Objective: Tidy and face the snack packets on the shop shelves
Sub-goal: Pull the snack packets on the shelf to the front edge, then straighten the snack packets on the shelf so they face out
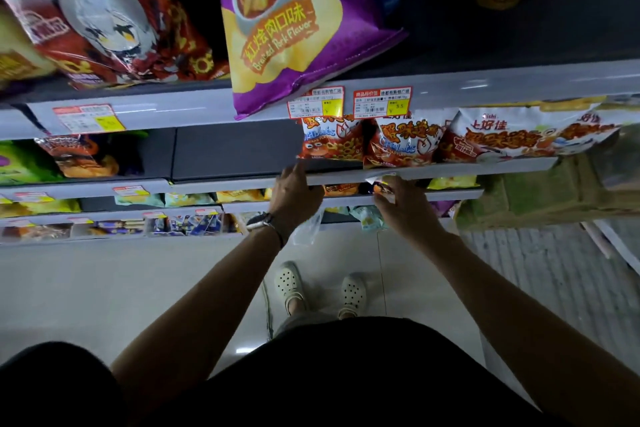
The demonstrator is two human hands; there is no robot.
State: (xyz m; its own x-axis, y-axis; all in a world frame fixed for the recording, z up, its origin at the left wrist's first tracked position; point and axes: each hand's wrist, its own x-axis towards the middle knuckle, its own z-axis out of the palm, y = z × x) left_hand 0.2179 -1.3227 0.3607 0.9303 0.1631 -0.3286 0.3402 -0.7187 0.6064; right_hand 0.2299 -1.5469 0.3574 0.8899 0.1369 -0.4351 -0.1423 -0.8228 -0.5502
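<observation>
Head view: grey metal shelves (485,87) cross the upper frame, and a large purple crisp bag (298,28) at top centre tilts out, its lower corner overhanging the lip. On the shelf below, right of centre, orange-and-white crab snack packets (405,142) stand upright in a row, fronts outward. At centre the left hand (294,191) rests with straight fingers on that shelf's lip, and the right hand (403,204) pinches a small orange-and-white packet (382,184) just beneath it.
</observation>
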